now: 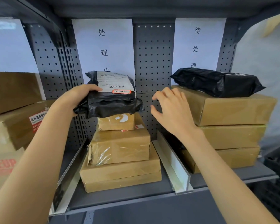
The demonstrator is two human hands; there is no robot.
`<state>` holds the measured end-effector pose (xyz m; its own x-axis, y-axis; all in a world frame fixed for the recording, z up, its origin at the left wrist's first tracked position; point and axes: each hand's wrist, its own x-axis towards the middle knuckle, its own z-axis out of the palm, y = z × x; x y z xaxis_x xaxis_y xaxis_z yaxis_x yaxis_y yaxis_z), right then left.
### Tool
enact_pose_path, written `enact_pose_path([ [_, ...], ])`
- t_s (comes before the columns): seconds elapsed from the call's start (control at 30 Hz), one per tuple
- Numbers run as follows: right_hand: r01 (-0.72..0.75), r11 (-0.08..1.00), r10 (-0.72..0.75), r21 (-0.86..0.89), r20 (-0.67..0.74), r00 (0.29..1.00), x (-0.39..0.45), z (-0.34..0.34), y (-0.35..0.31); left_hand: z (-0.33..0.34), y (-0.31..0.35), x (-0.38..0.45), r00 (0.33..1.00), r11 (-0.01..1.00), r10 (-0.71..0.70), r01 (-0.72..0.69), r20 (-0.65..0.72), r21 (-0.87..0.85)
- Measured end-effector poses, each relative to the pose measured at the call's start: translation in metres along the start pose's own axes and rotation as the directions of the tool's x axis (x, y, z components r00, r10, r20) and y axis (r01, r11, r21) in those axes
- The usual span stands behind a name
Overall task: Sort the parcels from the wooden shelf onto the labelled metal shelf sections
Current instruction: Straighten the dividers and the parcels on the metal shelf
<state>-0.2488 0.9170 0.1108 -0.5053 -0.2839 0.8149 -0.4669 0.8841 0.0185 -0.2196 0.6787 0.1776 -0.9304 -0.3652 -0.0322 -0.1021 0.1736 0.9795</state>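
Left hand (78, 96) curled, gripping; right hand (171, 110) raised, fingers loosely spread, holding nothing.

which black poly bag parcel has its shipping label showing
The black poly bag parcel gripped by the left hand in the middle section; the other black bag, on the right stack, shows only plastic.

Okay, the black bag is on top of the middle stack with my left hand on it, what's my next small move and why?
Probably let go with the left hand: the black bag already sits atop the small box below the middle sign. It overhangs, so steady it with the open right hand first.
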Motion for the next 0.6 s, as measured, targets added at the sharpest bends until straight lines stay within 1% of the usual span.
enact_pose_path([
  [0.13, -0.012, 1.0, 0.012, 0.009, 0.0, 1.0, -0.001, -0.003, -0.002, -0.002, 0.009, 0.013, 0.999, 0.998, -0.032, 0.033, -0.014, 0.052],
  [0.27, -0.028, 1.0, 0.028, -0.003, 0.019, 0.999, 0.0, -0.008, -0.002, -0.002, 0.012, 0.024, 0.999, 0.992, -0.036, 0.037, -0.014, 0.119],
  [0.43, -0.042, 0.999, 0.042, -0.006, 0.025, 0.999, 0.0, -0.012, -0.007, -0.004, 0.015, 0.031, 0.999, 0.991, -0.053, 0.053, -0.005, 0.125],
  [0.5, -0.045, 0.999, 0.045, -0.011, 0.034, 0.998, -0.001, -0.012, -0.011, -0.005, 0.012, 0.029, 0.998, 0.993, -0.066, 0.064, 0.013, 0.102],
  [0.6, -0.048, 0.999, 0.048, -0.018, 0.033, 0.998, -0.002, -0.014, -0.017, -0.01, 0.006, 0.023, 0.999, 0.999, -0.033, 0.034, 0.043, -0.021],
])
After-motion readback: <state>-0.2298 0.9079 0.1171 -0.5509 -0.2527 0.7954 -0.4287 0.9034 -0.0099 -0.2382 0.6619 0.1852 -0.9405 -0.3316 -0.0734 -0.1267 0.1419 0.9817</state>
